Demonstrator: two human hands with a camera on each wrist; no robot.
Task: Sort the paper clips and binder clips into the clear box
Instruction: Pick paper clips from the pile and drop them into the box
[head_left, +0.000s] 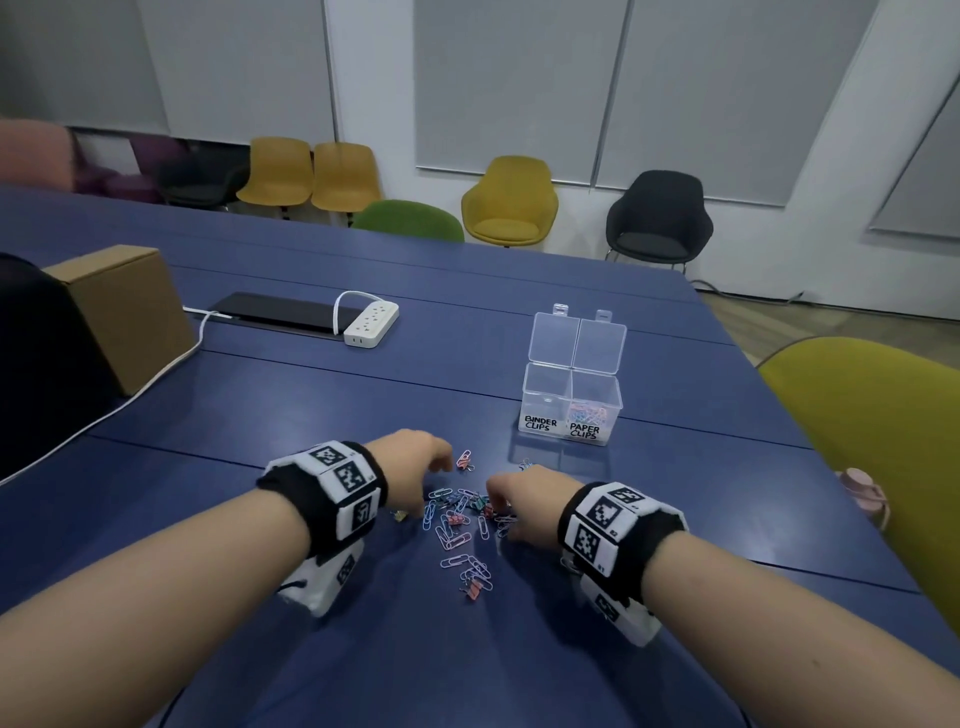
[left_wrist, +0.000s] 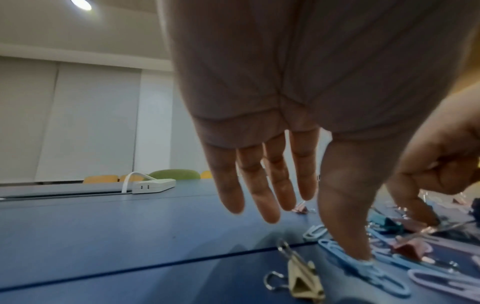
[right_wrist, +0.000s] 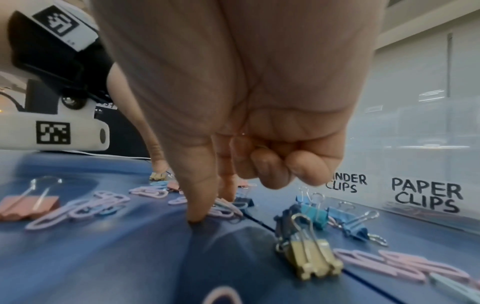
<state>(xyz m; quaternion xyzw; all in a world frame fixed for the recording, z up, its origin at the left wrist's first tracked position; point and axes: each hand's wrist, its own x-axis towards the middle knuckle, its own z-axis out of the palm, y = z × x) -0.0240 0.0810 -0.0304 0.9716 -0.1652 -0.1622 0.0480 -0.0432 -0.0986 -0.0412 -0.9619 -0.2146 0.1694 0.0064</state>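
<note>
A loose pile of pastel paper clips and small binder clips (head_left: 462, 525) lies on the blue table (head_left: 311, 415) between my hands. Behind it stands the clear box (head_left: 571, 400), lids up; the "PAPER CLIPS" side (right_wrist: 426, 197) holds some clips, and the "BINDER CLIPS" side looks empty. My left hand (head_left: 431, 488) hangs with straight fingers (left_wrist: 270, 185), its thumb (left_wrist: 345, 205) pressing a blue paper clip (left_wrist: 369, 269). My right hand (right_wrist: 213, 207) has thumb and forefinger down on a pink paper clip (right_wrist: 223, 209), the other fingers curled.
A beige binder clip (left_wrist: 301, 275) lies just left of my left thumb. Beige (right_wrist: 309, 261) and blue (right_wrist: 311, 211) binder clips sit in front of the box. A power strip (head_left: 371, 325), dark pad (head_left: 280, 312) and cardboard box (head_left: 124, 312) stand far left; a yellow-green chair (head_left: 872, 441) is at right.
</note>
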